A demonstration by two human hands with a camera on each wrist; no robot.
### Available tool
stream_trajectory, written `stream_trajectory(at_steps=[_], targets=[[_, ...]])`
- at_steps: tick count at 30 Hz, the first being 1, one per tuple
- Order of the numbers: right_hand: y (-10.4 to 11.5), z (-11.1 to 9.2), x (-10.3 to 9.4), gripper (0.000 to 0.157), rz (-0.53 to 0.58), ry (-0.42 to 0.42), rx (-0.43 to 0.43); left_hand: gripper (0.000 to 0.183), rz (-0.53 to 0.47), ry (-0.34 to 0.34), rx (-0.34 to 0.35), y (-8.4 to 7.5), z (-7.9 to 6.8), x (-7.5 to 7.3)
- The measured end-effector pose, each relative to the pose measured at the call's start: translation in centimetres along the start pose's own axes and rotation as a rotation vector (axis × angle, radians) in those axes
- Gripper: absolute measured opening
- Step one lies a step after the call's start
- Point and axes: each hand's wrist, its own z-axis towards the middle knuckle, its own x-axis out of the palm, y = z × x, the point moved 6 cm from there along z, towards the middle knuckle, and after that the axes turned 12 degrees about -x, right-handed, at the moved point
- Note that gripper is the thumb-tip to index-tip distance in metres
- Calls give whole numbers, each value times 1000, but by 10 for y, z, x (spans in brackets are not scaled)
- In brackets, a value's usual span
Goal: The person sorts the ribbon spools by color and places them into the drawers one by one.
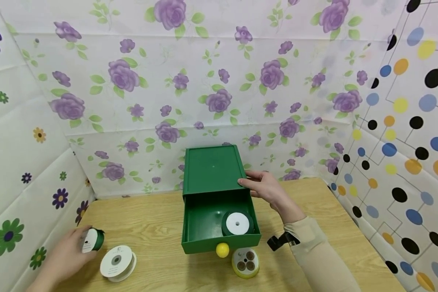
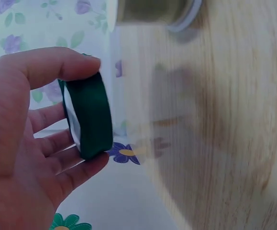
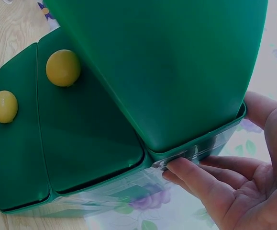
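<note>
The left hand (image 1: 66, 254) pinched a green spool (image 2: 93, 117) between thumb and fingertips, partly covering its pale face, near a white spool (image 1: 110, 265). The right hand (image 1: 268, 188), fingers nearly straight, touched the green cabinet (image 1: 212, 168); its open drawer (image 1: 201, 225) held a dark-edged spool (image 1: 243, 224) and perhaps hid part of a yellow-rimmed spool (image 1: 245, 267).

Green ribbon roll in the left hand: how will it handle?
The green ribbon roll would likely roll if stood on its round edge. It is probably fairly stiff: the left hand holds it by the rim without visible sagging. The smooth-looking ribbon may be slippery.
</note>
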Motion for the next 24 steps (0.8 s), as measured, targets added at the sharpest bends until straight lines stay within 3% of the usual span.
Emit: stream_trajectory(at_steps=[3,13,24], targets=[[0,0,-1,76,4,-5,-4,95,-31,-51,16,-7,-4,-6],[1,0,0,78,9,-7,0,99,-146,-130,5,-39,-17,-21],[0,0,1,78,15,-11,10,88,-199,-254,140,-74,-34,-29]])
